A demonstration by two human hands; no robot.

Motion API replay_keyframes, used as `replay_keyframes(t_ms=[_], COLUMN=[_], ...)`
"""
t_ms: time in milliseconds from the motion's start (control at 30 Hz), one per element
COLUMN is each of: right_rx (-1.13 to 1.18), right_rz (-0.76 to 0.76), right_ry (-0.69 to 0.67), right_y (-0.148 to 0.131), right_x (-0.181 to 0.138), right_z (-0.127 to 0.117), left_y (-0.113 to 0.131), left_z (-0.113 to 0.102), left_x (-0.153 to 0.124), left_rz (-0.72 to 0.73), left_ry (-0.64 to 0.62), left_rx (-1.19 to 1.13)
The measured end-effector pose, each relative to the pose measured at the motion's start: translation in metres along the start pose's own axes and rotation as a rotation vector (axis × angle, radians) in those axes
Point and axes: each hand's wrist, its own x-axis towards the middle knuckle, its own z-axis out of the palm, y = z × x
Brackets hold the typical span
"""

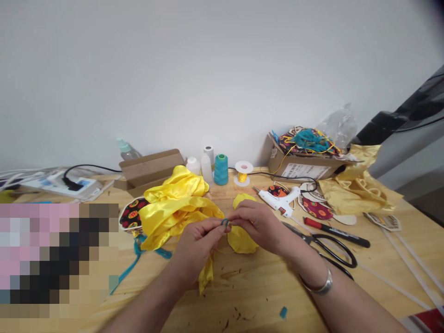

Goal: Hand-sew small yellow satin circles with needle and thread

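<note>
Reaches both forearms across the table (256,296) from its near side, slanting the left one up and rightward and the right one up and leftward. Brings left hand (196,250) and right hand (260,226) together near the table's middle, thumb uppermost on the left, fingers angled down and leftward on the right. Wears a silver cuff (325,283) on the right wrist.

Shows along the far edge, from left to right, a cardboard box (151,169), white bottles (207,170), a teal thread cone (221,171), a spool of yellow thread (243,178) and, toward the far right corner, a second box (305,171) heaped with teal cord and patterned pieces. Shows gold cloth (357,196) by the right edge. Has a white glue gun (287,200), a red-capped marker (342,233) and black-handled scissors (308,239) to the right, with the scissors partly behind the right forearm.

Pinches a small teal loop (225,222) narrowly between left thumb and forefinger, above the table's middle. Bunches the right fingertips against the loop's right side, hiding their exact grip. Shows yellow satin cloth (173,217) just beside and beneath the left hand, and a rounded yellow piece (243,243) below the right.
</note>
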Motion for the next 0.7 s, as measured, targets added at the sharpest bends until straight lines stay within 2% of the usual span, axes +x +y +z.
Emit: replay_keyframes(t_ms=[133,300,433,567,700], right_rx=[-0.072,-0.112,-0.012,0.141,0.217], right_rz=[-0.038,0.023,0.128,0.241,0.263], right_ry=[-0.013,-0.042,0.012,0.092,0.158], right_y=[-0.002,-0.004,-0.007,-0.016,-0.023], right_x=[0.0,-0.001,-0.001,0.001,0.0], right_z=[-0.002,-0.004,-0.007,-0.005,0.004], left_y=[-0.002,-0.004,0.0,0.003,0.0], left_z=[0.0,0.001,0.001,0.001,0.0], left_x=[0.0,0.001,0.001,0.001,0.0], left_rz=[-0.004,-0.044,-0.075,-0.063,-0.042], left_ry=[0.005,0.024,0.069,0.155,0.111], left_rx=[-0.003,-0.072,-0.155,-0.091,-0.058])
